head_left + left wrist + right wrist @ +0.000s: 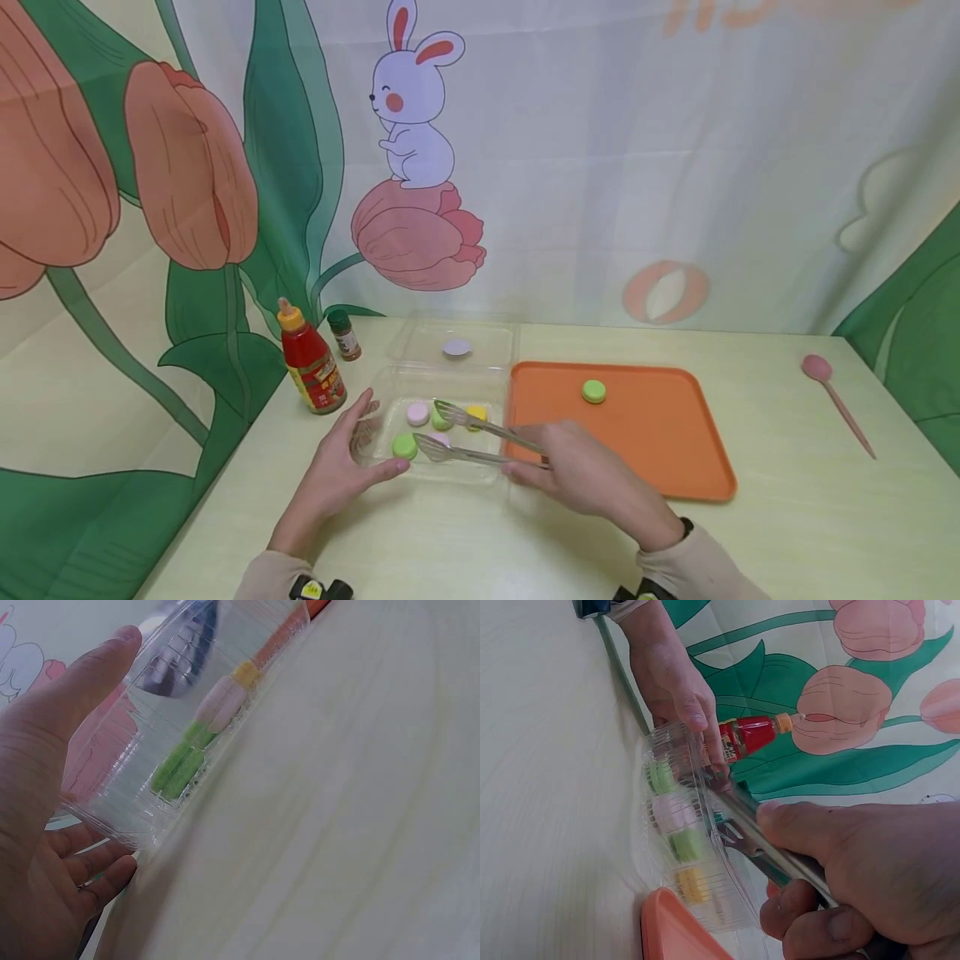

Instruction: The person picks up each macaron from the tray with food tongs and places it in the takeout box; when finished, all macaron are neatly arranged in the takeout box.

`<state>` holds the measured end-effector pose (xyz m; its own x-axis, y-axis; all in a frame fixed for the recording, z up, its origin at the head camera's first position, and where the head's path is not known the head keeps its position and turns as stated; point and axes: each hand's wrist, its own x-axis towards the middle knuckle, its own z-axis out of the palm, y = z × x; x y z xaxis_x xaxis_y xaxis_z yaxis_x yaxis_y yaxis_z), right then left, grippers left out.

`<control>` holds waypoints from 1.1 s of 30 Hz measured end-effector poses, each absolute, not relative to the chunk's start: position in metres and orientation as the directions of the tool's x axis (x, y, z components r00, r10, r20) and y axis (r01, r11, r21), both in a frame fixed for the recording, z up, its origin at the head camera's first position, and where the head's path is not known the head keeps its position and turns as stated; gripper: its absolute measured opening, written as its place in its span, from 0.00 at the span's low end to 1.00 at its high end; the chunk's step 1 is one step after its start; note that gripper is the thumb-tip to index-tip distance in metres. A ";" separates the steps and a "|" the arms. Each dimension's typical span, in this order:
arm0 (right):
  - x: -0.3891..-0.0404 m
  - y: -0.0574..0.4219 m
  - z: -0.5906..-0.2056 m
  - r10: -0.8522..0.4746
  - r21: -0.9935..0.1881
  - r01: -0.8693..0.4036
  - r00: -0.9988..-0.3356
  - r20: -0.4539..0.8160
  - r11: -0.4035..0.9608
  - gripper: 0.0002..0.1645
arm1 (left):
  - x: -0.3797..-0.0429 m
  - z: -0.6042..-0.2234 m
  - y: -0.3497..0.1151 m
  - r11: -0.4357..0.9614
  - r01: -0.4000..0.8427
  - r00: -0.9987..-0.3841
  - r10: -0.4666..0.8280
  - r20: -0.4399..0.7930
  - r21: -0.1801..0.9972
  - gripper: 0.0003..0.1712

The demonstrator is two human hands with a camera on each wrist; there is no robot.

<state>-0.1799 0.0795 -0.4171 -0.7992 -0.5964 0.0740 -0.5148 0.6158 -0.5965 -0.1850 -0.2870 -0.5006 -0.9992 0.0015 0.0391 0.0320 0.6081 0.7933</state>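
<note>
My right hand [577,467] grips metal tongs [480,456], whose tips are apart and reach over a clear plastic box [465,475]. Inside the box sit several macarons: a green macaron [405,446] at the front left, a pink macaron [417,413], another green one partly covered by the upper tong tip, a yellow macaron [476,417] and a pink one behind the lower arm. My left hand [333,475] rests at the box's left end, fingers along the side and thumb at the front wall. In the left wrist view its thumb [105,664] lies straight against the clear plastic.
The box's hinged lid [491,342] lies back with a pale oval sticker. To the right, an orange tray [622,450] carries one green macaron [594,392]. A red sauce bottle [311,367] and a green-capped spice jar [344,335] stand left. A pink spoon [840,408] lies far right.
</note>
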 end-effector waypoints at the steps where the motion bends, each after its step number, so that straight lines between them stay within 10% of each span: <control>1: -0.179 0.081 -0.417 -0.587 -0.611 -0.499 -0.806 0.068 0.614 0.28 | -0.185 -0.500 -0.287 0.607 0.032 -0.999 0.002 0.039 0.794 0.74; 33: -0.195 0.213 -0.382 -0.179 -0.635 -0.281 -0.959 0.221 0.719 0.42 | -0.187 -0.502 -0.288 0.593 0.011 -1.000 -0.015 0.025 0.805 0.74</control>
